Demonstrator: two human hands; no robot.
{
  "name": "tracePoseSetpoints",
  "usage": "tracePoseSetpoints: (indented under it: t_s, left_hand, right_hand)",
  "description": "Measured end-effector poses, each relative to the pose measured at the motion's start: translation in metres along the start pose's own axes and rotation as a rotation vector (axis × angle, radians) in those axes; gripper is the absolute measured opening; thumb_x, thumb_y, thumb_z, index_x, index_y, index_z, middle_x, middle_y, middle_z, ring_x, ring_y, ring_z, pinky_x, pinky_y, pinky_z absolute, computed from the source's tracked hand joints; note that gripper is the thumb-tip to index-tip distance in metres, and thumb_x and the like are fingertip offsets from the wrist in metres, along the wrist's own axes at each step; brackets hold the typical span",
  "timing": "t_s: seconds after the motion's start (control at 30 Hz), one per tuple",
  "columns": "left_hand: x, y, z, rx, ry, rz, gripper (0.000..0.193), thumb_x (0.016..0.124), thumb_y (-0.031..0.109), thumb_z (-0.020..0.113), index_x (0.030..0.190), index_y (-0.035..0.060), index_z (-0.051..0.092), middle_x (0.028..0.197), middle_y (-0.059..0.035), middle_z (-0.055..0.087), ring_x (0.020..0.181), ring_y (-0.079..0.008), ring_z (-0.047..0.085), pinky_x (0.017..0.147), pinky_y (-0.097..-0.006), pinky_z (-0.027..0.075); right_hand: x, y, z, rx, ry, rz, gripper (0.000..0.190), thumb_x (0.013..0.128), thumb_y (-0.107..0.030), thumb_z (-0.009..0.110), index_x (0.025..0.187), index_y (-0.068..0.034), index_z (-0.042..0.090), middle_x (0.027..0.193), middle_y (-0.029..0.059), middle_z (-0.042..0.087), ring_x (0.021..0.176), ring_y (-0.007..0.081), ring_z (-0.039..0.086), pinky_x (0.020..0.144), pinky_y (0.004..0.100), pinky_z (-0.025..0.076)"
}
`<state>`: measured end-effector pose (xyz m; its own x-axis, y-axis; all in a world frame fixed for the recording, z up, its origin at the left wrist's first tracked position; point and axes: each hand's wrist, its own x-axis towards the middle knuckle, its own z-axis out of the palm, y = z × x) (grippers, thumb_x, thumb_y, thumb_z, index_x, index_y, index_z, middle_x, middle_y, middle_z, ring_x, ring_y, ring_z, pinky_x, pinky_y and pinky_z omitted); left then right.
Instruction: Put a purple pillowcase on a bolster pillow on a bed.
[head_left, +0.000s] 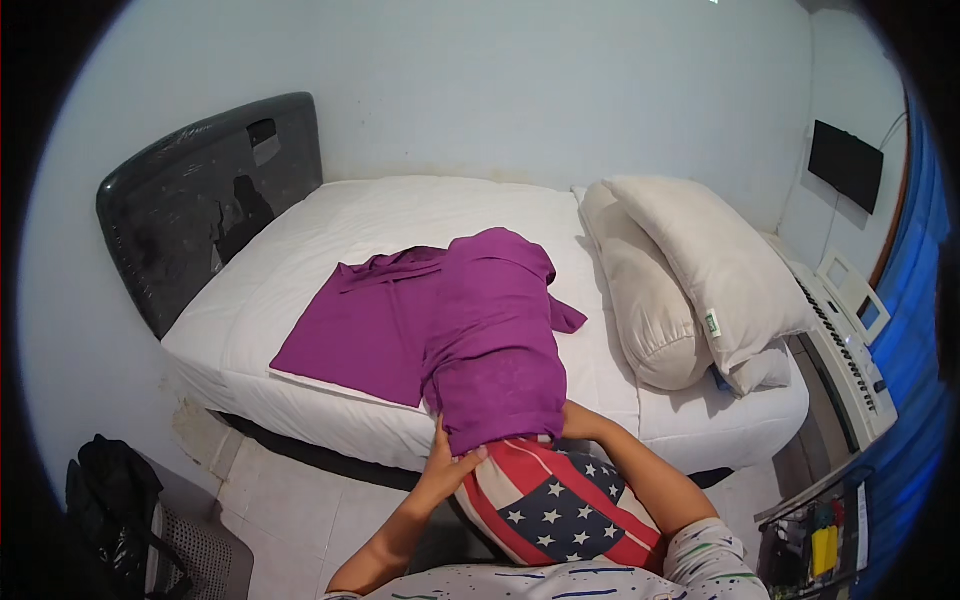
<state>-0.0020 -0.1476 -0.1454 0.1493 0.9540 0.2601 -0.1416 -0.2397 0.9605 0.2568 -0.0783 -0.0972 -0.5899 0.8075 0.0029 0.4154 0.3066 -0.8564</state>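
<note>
A purple fabric cover (499, 322) encloses the upper part of a long stuffed bolster, which lies across the bed toward me. Its near end, in a red, cream and navy fabric with white stars (551, 517), sticks out of the cover and rests against my body. My left hand (452, 466) grips the cover's open edge on the left, thumb over the patterned fabric. At the right side of that edge is my right hand (579, 421), its fingers hidden behind the cloth. Another flat piece of purple cloth (356, 334) is spread on the bed to the left.
The bed (420, 202) has a white sheet and a dark headboard (202, 172). A cream bolster (649, 307) and pillow (720, 262) lie at its right end. Beyond stands a keyboard instrument (844, 345). A basket (202, 544) with a black bag (112, 495) sits lower left.
</note>
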Motion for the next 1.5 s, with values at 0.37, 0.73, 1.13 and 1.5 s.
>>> tracePoseSetpoints:
  t_s: [0.37,0.73,1.13,1.5]
  left_hand:
    - [0.13,-0.008,-0.01,-0.522,-0.002,-0.136,0.05,0.09,0.029,0.052,0.132,0.005,0.043,0.12,-0.0108,0.056,0.11,-0.0223,0.054,0.097,-0.0354,0.041]
    - [0.079,-0.051,-0.065,-0.594,0.054,-0.204,0.043,0.098,0.019,0.035,0.139,0.0067,0.031,0.138,-0.0116,0.039,0.125,-0.023,0.041,0.105,-0.0335,0.033]
    - [0.092,0.08,-0.004,0.997,0.228,0.559,0.069,0.074,0.022,0.067,0.134,0.0069,0.036,0.133,-0.0154,0.042,0.121,-0.034,0.039,0.1,-0.0449,0.029]
    - [0.119,0.037,0.004,1.034,0.299,0.554,0.07,0.069,0.01,0.06,0.134,0.009,0.034,0.129,-0.0141,0.043,0.123,-0.0337,0.037,0.101,-0.0449,0.026]
  right_hand:
    - [0.091,-0.109,-0.052,0.217,0.557,-0.156,0.078,0.08,-0.032,0.07,0.139,-0.004,0.029,0.134,0.0188,0.043,0.121,0.0257,0.045,0.1,0.0345,0.037]
    - [0.093,-0.101,0.047,-0.6,0.562,-0.138,0.063,0.078,-0.018,0.059,0.137,-0.023,0.039,0.104,0.0249,0.043,0.102,0.0439,0.046,0.086,0.0479,0.043]
    - [0.061,-0.096,0.001,-0.162,0.763,-0.49,0.021,0.078,-0.001,0.051,0.098,0.001,0.06,0.095,0.0159,0.057,0.091,0.0323,0.057,0.084,0.0355,0.045]
    - [-0.009,-0.069,0.015,-0.073,0.449,-0.082,0.019,0.083,-0.001,0.045,0.099,-0.003,0.054,0.084,0.0088,0.059,0.081,0.0157,0.057,0.074,0.0275,0.044]
